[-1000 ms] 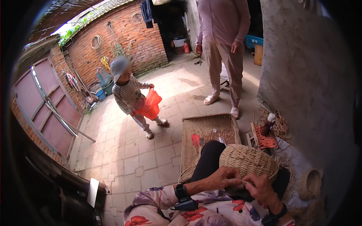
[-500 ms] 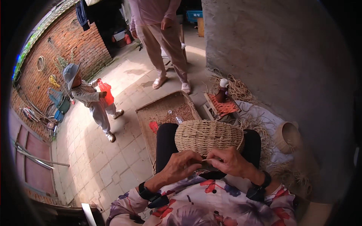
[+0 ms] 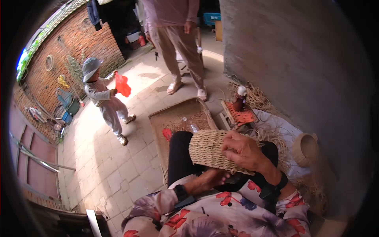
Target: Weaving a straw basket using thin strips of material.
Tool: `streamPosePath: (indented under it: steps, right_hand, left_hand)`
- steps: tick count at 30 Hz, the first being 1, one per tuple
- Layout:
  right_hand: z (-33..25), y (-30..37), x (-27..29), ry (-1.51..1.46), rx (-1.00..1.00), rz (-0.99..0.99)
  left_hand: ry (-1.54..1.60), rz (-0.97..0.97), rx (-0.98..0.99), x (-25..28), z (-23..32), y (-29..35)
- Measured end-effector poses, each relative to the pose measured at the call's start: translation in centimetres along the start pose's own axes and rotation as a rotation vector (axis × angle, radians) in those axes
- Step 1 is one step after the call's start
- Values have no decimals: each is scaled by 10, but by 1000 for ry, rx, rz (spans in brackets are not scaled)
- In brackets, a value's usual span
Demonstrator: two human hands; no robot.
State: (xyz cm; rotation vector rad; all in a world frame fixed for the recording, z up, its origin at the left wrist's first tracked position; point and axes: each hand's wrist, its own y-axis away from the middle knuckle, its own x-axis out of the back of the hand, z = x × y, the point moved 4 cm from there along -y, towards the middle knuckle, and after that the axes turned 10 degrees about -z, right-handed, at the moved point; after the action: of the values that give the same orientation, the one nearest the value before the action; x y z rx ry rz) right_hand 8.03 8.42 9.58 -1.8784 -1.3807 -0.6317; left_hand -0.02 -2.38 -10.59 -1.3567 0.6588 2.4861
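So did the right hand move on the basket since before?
Yes. The right hand was at the near rim of the woven basket; now it lies over the top, farther from the floral shirt. The left hand is beneath.

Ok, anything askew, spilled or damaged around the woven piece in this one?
Nothing looks damaged. Loose straw strands lie scattered by the wall beside the orange stool, likely working material rather than a spill. The right hand grips the woven basket on the lap, the left hand beneath it.

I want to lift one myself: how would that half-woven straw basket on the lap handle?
The woven straw basket probably feels light and fairly stiff, since the right hand steadies it alone. Its open weave likely grips well, not slippery.
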Motion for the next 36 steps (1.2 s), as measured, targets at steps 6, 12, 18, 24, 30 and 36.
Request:
streamPosePath:
  steps: [6, 12, 18, 24, 30, 36]
  right_hand:
    - [-7, -17, -19, 442, -39, 87]
    - [13, -25, -12, -249, -131, 44]
    - [74, -34, -1, -1308, -319, -13]
    - [165, 47, 126, -1338, -249, 559]
    - [183, 186, 188, -867, -603, 765]
    - [138, 197, 178, 111, -718, 688]
  left_hand:
    - [380, -89, -410, 68, -5, -62]
    - [198, -311, -518, 74, 10, -57]
    - [390, -543, -508, 32, 18, -45]
    - [508, -510, -384, 39, 25, -35]
    - [517, -632, -381, 20, 27, -29]
    - [89, -829, -475, -2, 21, -14]
